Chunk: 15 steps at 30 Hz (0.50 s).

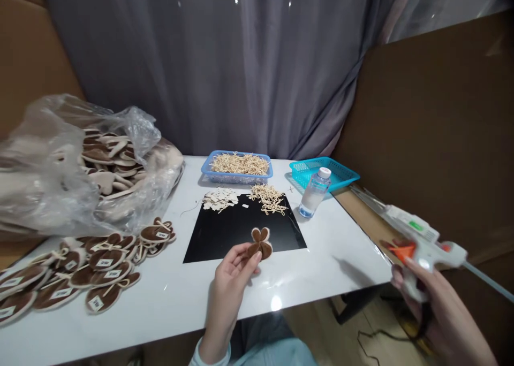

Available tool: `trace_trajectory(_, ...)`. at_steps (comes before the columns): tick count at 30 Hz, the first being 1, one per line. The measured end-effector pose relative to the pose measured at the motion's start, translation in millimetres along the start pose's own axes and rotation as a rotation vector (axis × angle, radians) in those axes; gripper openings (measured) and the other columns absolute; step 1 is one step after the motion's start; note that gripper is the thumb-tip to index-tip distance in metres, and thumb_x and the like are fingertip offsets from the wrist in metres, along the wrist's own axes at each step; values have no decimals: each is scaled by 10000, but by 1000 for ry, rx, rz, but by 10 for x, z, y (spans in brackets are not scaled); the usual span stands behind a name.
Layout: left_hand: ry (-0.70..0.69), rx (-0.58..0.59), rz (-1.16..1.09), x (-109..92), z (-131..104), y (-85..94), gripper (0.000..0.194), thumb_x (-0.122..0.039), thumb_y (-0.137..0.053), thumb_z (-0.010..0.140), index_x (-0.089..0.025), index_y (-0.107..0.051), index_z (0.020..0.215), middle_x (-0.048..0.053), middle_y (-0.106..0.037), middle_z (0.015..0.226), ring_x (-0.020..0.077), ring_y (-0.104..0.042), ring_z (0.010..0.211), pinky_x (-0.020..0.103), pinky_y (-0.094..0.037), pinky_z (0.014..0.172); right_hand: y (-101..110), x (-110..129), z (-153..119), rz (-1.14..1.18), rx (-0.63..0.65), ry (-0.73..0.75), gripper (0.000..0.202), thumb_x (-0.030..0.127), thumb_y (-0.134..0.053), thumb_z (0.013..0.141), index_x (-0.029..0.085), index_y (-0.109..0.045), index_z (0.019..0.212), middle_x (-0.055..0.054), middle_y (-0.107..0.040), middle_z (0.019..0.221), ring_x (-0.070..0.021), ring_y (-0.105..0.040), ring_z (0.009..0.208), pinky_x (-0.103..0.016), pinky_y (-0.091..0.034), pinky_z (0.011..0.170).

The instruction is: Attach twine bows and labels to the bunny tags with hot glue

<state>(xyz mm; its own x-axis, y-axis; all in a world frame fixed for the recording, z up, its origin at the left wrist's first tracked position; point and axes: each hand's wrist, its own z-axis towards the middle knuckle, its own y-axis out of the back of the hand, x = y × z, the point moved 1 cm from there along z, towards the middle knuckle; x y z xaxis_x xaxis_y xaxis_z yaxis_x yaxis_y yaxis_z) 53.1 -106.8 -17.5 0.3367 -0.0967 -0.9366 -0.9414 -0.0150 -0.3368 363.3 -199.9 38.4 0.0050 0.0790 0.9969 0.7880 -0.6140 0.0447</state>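
- White table (329, 269): spans the lower half of the frame, glossy, with a lamp reflection near its front edge.
- Clear plastic bag (52, 162): left of the frame, lying open on the table and filled with pale and brown fabric pieces.
- Black mat (225, 235): centre of the table, flat; a heap of small pale tags (219, 199) and a loose bunch of tan string bows (268, 199) lie on its far edge.
- Finished pieces (80, 272): lower left, an overlapping spread of brown ovals with cream rims, each bearing a tied bow and a small white label.
- Blue basket (236, 168): beyond the mat, heaped with more tan bows.
- Teal basket (325, 172): right of the blue one, with a clear bottle (315, 193) with a white cap standing just before it.
- Glue gun (421, 245): lower right, off the table edge; white body, orange trigger, nozzle pointing toward the upper left.
- Right hand (437, 312): fingers closed around the glue gun's handle.
- Left hand (235, 269): lower centre, thumb and fingertips pinching the fabric piece.
- Fabric piece (260, 243): held above the mat's front edge; brown, four-lobed like a clover, with cream edging, unlabelled.
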Motion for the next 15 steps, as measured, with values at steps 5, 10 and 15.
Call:
trace_trajectory(5, -13, 11, -6, -14, -15, -9, 291, -314, -758, 742, -171, -660, 976, 85, -745, 1019, 200, -699, 888, 228, -535, 649, -437, -69, -490, 222, 265, -64, 349, 477, -729, 758, 188, -683, 946, 8, -511, 518, -132, -449, 488, -247, -417, 466)
trace_trajectory(10, -35, 23, 1, -30, -16, -24, 297, -317, -762, 739, -166, -661, 974, 81, -741, 1009, 202, -692, 903, 223, -538, 642, -858, -167, -596, 651, 450, -218, 227, 422, -686, 831, 209, -684, 912, -17, -594, 690, -109, -500, 563, -201, -455, 481)
trace_trajectory(15, -40, 35, 6, -7, 10, -20, 319, -331, -764, 742, -164, -644, 987, 80, -730, 1023, 206, -684, 922, 221, -544, 640, -953, -153, -534, 1365, 683, -311, 130, 336, -539, 953, 225, -601, 976, 21, -649, 850, -28, -605, 642, -54, -494, 510)
